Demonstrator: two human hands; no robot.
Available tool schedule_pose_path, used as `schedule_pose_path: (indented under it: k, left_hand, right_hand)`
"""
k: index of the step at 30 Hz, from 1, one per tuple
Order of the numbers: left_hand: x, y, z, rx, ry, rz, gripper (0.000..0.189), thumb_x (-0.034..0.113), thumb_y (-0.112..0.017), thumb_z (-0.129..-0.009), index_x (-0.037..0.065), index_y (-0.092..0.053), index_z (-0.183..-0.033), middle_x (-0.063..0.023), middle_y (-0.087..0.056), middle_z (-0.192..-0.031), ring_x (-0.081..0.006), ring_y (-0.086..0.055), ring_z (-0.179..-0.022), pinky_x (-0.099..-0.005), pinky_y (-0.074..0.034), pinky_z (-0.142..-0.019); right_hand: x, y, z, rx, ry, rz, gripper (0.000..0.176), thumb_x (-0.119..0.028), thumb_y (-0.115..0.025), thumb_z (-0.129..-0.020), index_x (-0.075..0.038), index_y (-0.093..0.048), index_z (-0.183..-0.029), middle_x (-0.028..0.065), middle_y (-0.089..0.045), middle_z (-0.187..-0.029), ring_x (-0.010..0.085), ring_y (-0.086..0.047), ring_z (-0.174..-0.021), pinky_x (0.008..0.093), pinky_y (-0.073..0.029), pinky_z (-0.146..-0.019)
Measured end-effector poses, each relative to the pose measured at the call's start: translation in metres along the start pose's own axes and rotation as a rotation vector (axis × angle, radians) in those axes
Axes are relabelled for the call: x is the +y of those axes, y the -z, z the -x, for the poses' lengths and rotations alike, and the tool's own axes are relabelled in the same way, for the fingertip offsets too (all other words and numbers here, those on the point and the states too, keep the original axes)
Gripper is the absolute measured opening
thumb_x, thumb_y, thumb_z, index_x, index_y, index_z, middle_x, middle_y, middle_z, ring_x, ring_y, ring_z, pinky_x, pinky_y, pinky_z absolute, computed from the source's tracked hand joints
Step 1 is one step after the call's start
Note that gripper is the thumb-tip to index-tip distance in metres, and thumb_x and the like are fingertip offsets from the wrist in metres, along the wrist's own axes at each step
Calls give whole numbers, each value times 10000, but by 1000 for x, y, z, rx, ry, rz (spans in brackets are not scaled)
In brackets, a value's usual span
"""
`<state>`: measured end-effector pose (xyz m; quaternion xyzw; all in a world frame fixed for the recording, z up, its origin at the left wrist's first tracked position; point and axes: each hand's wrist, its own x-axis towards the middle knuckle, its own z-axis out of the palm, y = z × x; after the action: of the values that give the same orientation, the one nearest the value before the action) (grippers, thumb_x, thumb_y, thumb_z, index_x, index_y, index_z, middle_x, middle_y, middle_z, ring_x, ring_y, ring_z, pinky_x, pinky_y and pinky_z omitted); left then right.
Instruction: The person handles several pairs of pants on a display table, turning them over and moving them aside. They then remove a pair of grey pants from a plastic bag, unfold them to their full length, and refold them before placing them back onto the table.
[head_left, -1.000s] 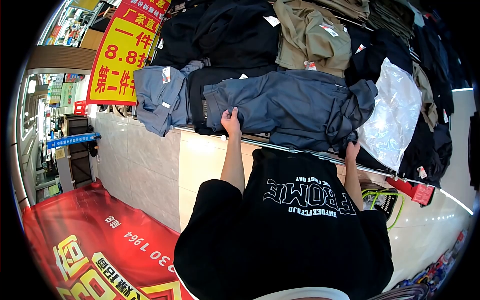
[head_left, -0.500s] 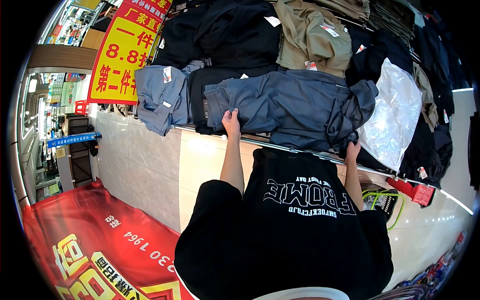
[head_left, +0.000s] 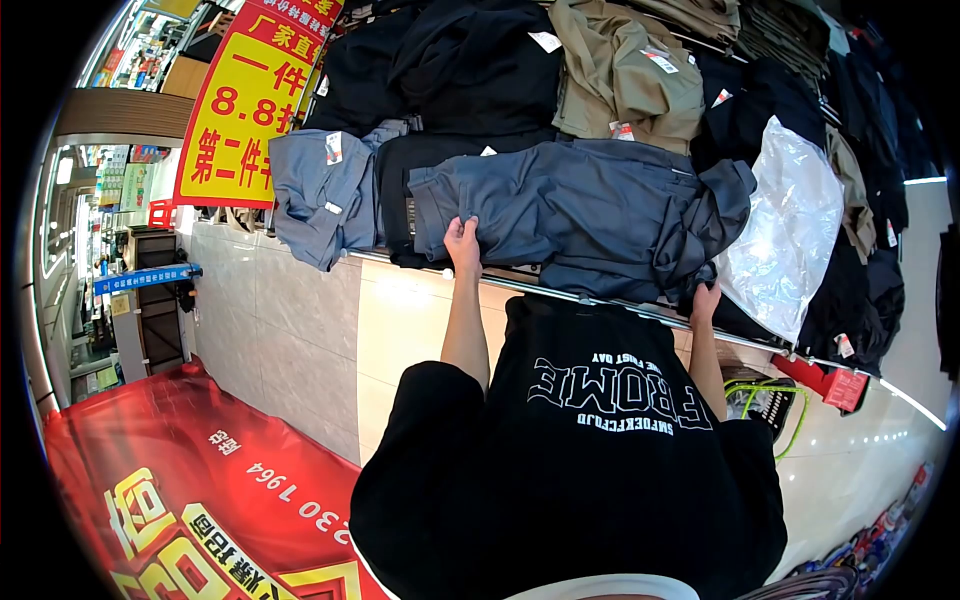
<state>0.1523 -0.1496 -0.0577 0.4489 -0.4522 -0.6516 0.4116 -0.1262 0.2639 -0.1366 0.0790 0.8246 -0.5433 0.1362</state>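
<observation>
A pair of dark blue-grey trousers (head_left: 590, 205) lies stretched sideways across the clothes on the rack, its right part bunched up. At the left end, my left hand (head_left: 462, 246) is closed on the near edge of the cloth, thumb on top. My right hand (head_left: 706, 298) is closed on the bunched cloth at the lower right, its fingers partly hidden. Beneath the left end lies a black garment (head_left: 396, 200) with a dark label. A lighter grey-blue garment (head_left: 322, 195) with white tags hangs to the left. Clear plastic wrapping (head_left: 785, 235) lies right of the trousers.
Black clothes (head_left: 470, 60) and khaki trousers (head_left: 625, 85) with tags lie behind. A metal rail (head_left: 600, 300) runs along the front. A yellow-and-red sign (head_left: 245, 110) stands at the left, above a red printed banner (head_left: 210, 450). A green-rimmed basket (head_left: 765, 400) sits below right.
</observation>
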Motion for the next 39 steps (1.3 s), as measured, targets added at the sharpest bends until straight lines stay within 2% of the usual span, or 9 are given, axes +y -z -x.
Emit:
schedule_pose_path:
  k: [7, 15, 19, 25, 27, 30, 33, 37, 39]
  left_hand:
    - [25, -8, 3, -89, 4, 17, 126, 82, -556, -886, -7, -597, -967, 1, -611, -864, -55, -515, -771, -196, -399, -732]
    - [51, -20, 6, -187, 112, 275, 156, 84, -531, -880, 17, -576, -1014, -34, -606, -1011, -115, -533, -939, -244, -387, -916]
    - [49, -19, 1, -175, 105, 309, 164, 81, -529, -878, 20, -567, -1025, -41, -604, -1037, -126, -539, -957, -258, -393, -931]
    - [21, -6, -13, -53, 106, 327, 80, 77, -541, -860, 23, -599, -848, -26, -604, -881, -119, -537, -854, -255, -426, -816]
    - [26, -11, -8, 52, 147, 229, 123, 94, -557, -848, 25, -596, -753, -19, -585, -782, -116, -528, -751, -254, -435, -733]
    - [2, 11, -20, 189, 263, -43, 138, 107, -596, -821, -25, -614, -784, -36, -598, -766, -127, -529, -700, -260, -441, -688]
    - [-12, 22, -22, 261, 265, -278, 231, 139, -643, -794, -85, -626, -847, -88, -652, -811, -164, -580, -742, -299, -457, -697]
    - [-16, 21, -16, 431, 136, -582, 232, 160, -679, -760, -66, -663, -814, -83, -659, -746, -204, -606, -666, -322, -485, -661]
    - [9, 8, -2, 366, 115, -778, 276, 168, -677, -748, -88, -650, -847, -223, -682, -848, -337, -670, -817, -400, -497, -762]
  right_hand:
    - [0, -1, 1, -2, 7, -32, 445, -68, -508, -769, 40, -560, -1198, 172, -624, -1090, 279, -581, -996, 338, -420, -912]
    - [7, 0, -3, -5, 21, -23, 435, -95, -530, -787, 31, -564, -1202, 173, -623, -1104, 277, -581, -1002, 337, -421, -911]
    - [6, 0, -2, 6, 14, 9, 439, -99, -530, -787, 29, -564, -1206, 178, -622, -1110, 283, -580, -1009, 341, -421, -912]
    - [9, 1, -5, -14, 20, 20, 500, -38, -488, -754, 25, -531, -1248, 116, -610, -1083, 229, -560, -951, 303, -432, -863]
    - [7, 0, -3, -10, 24, 31, 494, -33, -484, -758, 25, -533, -1246, 113, -612, -1080, 227, -562, -947, 302, -432, -861]
    - [4, 0, -1, -6, -5, -10, 447, -83, -511, -775, 25, -565, -1205, 168, -623, -1106, 276, -581, -1007, 334, -418, -913]
    - [0, 0, 0, -19, -9, -33, 438, -78, -507, -772, 24, -571, -1193, 163, -623, -1103, 271, -580, -1002, 329, -417, -912]
    - [-3, -1, 2, -9, 2, -27, 435, -72, -502, -768, 29, -572, -1185, 163, -623, -1098, 271, -580, -998, 330, -415, -912]
    - [-7, -1, 4, 3, 7, -25, 435, -70, -502, -763, 35, -573, -1180, 165, -624, -1092, 273, -580, -995, 333, -416, -911]
